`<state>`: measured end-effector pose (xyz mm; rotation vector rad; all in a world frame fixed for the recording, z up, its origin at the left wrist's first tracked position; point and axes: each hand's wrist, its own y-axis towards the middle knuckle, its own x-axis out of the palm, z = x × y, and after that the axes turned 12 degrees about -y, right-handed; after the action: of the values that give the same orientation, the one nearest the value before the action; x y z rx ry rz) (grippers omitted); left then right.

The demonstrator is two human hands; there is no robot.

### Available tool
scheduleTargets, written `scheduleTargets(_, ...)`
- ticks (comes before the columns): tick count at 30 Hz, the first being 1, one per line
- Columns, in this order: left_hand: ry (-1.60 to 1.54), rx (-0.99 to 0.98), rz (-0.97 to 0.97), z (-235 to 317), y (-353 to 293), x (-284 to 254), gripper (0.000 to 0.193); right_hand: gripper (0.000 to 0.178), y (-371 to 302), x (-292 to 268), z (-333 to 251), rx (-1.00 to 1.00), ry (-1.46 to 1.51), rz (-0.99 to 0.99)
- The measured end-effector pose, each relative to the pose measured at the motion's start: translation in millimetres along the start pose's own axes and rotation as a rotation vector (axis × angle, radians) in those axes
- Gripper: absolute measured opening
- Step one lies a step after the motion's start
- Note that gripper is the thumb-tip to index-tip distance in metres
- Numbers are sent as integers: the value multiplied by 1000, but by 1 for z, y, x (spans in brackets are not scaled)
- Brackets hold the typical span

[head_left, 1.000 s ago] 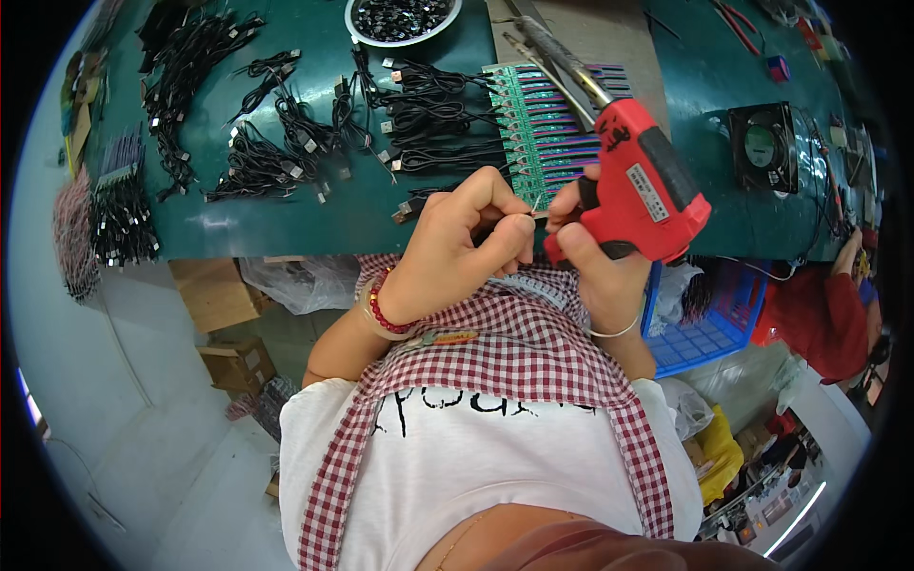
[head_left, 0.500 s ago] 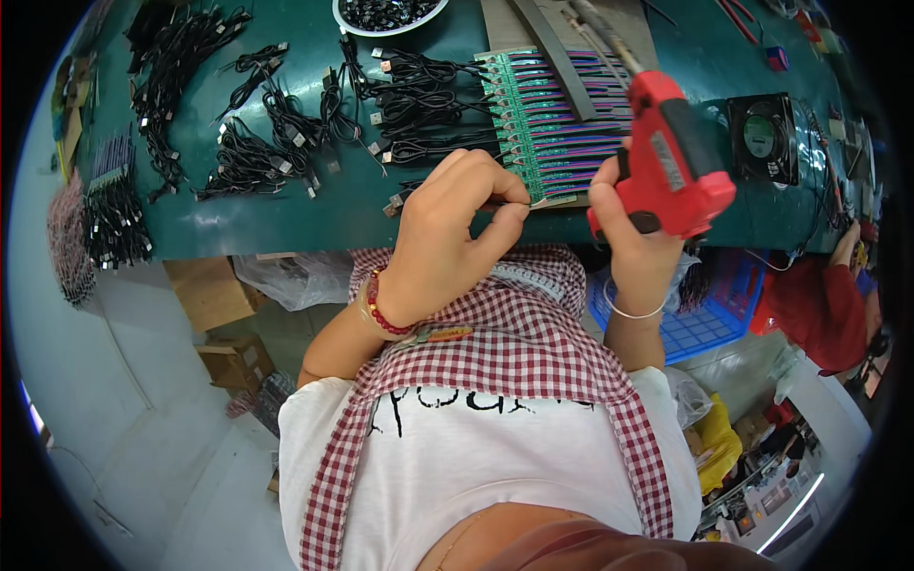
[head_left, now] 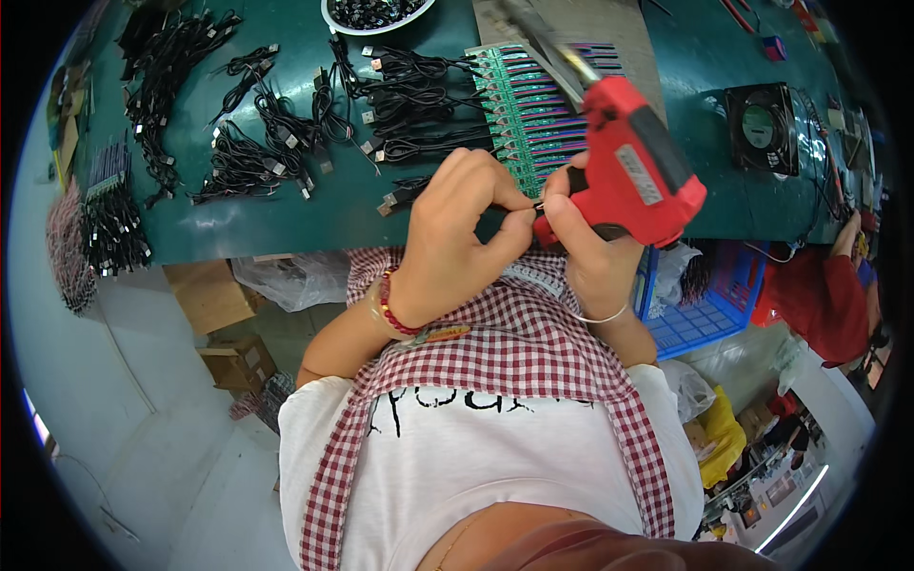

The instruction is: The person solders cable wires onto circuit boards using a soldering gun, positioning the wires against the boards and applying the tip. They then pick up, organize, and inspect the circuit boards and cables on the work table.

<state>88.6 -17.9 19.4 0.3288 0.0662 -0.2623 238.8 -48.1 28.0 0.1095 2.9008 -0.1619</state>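
At the near end of the green boards (head_left: pixel 509 114), the left hand (head_left: pixel 459 233) narrowly pinches something too small to tell, the right hand (head_left: pixel 595 255) grips a red soldering gun (head_left: pixel 633 167), and, left of the boards, nearer cables (head_left: pixel 428 107) look already joined while farther cables (head_left: pixel 249 157) seem unattached.

I count one left hand (head_left: pixel 462 224), one right hand (head_left: pixel 598 257) and one red soldering gun (head_left: pixel 633 162). On the surface (head_left: pixel 248 233) I get one white bowl (head_left: pixel 374 31) at the far edge, one square fan (head_left: pixel 760 130) and one row of green circuit boards (head_left: pixel 511 119). Past the near edge: one blue crate (head_left: pixel 703 328) and, leftward, two cardboard boxes (head_left: pixel 205 293). The black cables (head_left: pixel 414 107) overlap too much to number.
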Motion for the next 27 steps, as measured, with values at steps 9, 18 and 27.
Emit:
scheduleTargets(9,133,-84,64,-16,6,-3,8,37,-2,0,11,20,219,301)
scheduleTargets(18,395,66,20,-33,9,2,10,37,-22,-32,26,3,172,230)
scheduleTargets(27,568,77,-109,-40,11,-3,13,39,-65,-65,62,90,213,95)
